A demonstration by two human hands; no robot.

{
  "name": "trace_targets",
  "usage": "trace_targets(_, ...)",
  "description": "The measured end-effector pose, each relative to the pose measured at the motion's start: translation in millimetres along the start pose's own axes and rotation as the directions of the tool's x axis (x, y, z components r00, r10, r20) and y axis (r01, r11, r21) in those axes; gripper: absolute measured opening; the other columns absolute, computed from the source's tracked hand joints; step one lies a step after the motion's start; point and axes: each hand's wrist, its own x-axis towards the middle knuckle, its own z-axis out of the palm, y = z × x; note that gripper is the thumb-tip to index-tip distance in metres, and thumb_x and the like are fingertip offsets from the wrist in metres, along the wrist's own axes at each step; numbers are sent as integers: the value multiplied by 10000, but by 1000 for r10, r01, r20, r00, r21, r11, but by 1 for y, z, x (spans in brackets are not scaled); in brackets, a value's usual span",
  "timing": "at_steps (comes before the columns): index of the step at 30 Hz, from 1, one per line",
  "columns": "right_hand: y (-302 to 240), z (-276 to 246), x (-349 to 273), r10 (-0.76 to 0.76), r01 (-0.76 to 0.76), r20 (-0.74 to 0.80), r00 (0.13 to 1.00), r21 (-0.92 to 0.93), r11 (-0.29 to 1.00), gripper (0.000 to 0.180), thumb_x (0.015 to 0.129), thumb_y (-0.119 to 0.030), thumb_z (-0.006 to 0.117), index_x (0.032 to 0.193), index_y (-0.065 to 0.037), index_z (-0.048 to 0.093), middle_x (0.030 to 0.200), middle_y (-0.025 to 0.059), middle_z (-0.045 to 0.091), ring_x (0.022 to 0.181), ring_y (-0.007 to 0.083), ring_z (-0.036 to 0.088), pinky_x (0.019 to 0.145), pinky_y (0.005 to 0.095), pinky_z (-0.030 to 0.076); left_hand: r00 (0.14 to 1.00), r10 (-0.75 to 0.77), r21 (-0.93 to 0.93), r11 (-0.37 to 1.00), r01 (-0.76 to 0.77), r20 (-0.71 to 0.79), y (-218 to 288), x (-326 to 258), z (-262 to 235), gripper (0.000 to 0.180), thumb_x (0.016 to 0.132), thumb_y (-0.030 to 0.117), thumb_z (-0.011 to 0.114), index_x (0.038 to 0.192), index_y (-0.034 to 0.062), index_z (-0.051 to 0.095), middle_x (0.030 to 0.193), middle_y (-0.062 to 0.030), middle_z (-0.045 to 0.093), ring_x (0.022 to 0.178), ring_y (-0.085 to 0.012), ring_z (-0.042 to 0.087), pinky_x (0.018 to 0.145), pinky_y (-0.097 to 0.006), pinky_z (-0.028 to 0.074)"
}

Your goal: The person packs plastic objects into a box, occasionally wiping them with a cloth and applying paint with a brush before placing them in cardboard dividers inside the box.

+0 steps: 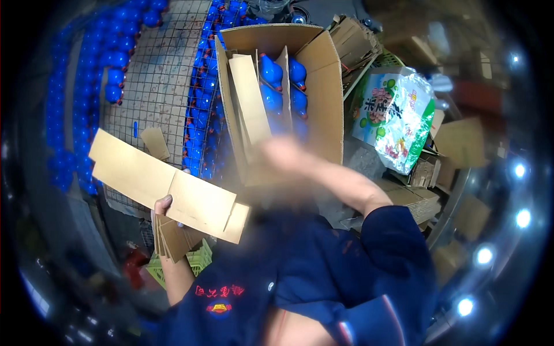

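My left hand [164, 205] is closed on several cardboard dividers; its thumb lies on a long, slotted tan divider [202, 199]. Smaller cardboard pieces [176, 237] hang below the same hand. My right hand [283, 154], smeared by motion, is over the near part of an open cardboard box [326, 75]; its fingers cannot be made out. Inside the box, glossy blue rounded things with red tips [271, 72] lie in rows between upright dividers. Another tan cardboard strip [249, 95] leans along the box's left side, its lower end close to my right hand.
Left of the box, a wire-mesh surface [164, 63] carries many more blue things [115, 59] in rows. A printed plastic bag [392, 115] stands at the right, near stacked flat cardboard [412, 202]. A green plastic crate [199, 258] sits below my left hand.
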Motion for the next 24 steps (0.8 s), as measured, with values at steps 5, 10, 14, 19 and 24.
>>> trace_targets(5,-2,-19,-32,-298,126,-427,854,-386,914,112,718,-140,673,805,-101,615,814,50,593,782,211,608,602,331,529,994,-25,24,999,28,-105,6,-16,30,776,776,263,539,1460,-46,342,1353,-224,554,671,-182,692,503,-227,560)
trace_targets(10,29,33,-16,101,-123,-71,992,-475,871,151,745,-107,674,894,-85,683,921,99,687,917,233,679,644,352,562,995,-28,20,999,26,95,7,-13,30,727,768,211,605,1385,-119,409,1146,-239,631,504,-129,596,488,-224,536)
trace_targets(14,39,36,-9,295,-235,180,938,-294,926,213,796,-113,669,996,-63,724,1038,192,718,1024,313,698,762,423,579,997,-26,94,995,19,72,5,-11,47,697,773,211,609,1349,-140,435,1082,-227,640,485,-121,577,483,-226,523)
trace_targets(19,-4,-2,11,220,-214,194,956,-52,975,310,794,-54,668,1096,13,648,1076,207,703,1041,349,679,857,427,555,999,-30,48,998,32,-44,-15,-1,52,658,783,180,601,1332,-141,435,1096,-209,661,706,-183,659,560,-259,540)
trace_targets(24,-13,-43,-6,218,-223,228,949,-2,975,209,828,-125,642,995,-16,703,949,198,718,950,356,698,818,440,555,985,54,415,910,19,-164,-29,3,77,559,835,189,658,1308,-61,495,1119,-179,660,739,-181,655,591,-263,535)
